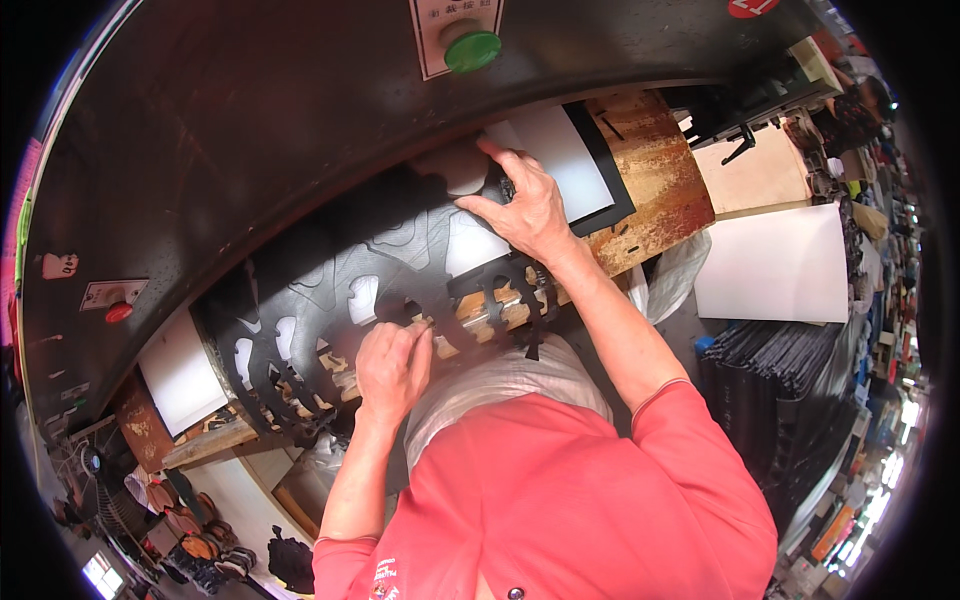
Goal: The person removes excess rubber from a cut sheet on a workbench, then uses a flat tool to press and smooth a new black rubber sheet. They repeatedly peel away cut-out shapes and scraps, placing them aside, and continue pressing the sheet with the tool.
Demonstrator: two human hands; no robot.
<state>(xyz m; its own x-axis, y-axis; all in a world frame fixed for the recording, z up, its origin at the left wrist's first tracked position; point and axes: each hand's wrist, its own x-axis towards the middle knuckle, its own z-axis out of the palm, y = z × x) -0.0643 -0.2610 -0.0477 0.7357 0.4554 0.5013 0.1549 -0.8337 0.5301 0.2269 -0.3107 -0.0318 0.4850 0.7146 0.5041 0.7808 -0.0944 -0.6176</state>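
A black sheet full of rounded cut-outs lies across the press bed, its near edge hanging in thin strips. My left hand is closed at that near edge, its fingertips pinched together on a strip of the sheet. Farther in, my right hand spans a grey-brown rounded piece, thumb on the near side and fingers on the far side. Shadow beneath the press head hides part of this piece, so its kind cannot be told. White sheeting shows beneath the black sheet.
The dark press head arches over the work, bearing a green button and a red button. At right are a worn wooden board, a white panel and a stack of black sheets. Cut pieces lie lower left.
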